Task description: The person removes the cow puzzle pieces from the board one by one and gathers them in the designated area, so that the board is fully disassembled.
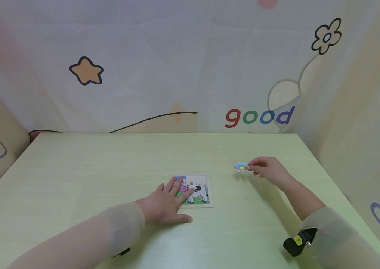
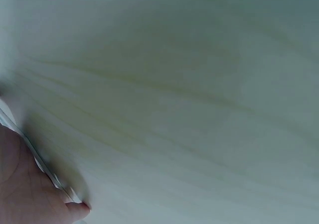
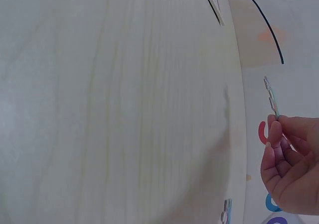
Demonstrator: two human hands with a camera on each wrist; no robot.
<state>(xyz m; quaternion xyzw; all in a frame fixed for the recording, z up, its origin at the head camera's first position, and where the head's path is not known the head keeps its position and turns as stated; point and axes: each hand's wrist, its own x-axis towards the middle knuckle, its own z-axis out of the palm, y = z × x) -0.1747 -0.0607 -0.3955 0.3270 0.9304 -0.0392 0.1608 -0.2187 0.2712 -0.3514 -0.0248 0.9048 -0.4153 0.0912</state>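
The rear is filled by a pale backdrop (image 1: 149, 74) printed with cartoon shapes, and a light yellowish table (image 1: 75, 168) is set against it. Across the table, 2 arms in beige sleeves are reached from the near side: the left sleeve (image 1: 68, 237) and the right sleeve (image 1: 341, 239). The left hand (image 1: 164, 203) is laid palm down, its fingers straight and spread over the left part of a cow puzzle board (image 1: 211, 196); nothing is gripped by it, and the thumb is pointed rightward just outside the near edge. On the board, which lies flat near the middle of the table, a black-and-white cow is shown above green, and a pale bare patch is left at the upper right. By the right hand (image 1: 269, 172), a pinch is made between thumb and fingertips. A black device (image 1: 298, 243) is seen at the right cuff. Smallest of all, a colourful puzzle piece (image 1: 242, 167) is held in that pinch, raised above the table, to the right of the board and apart from it.
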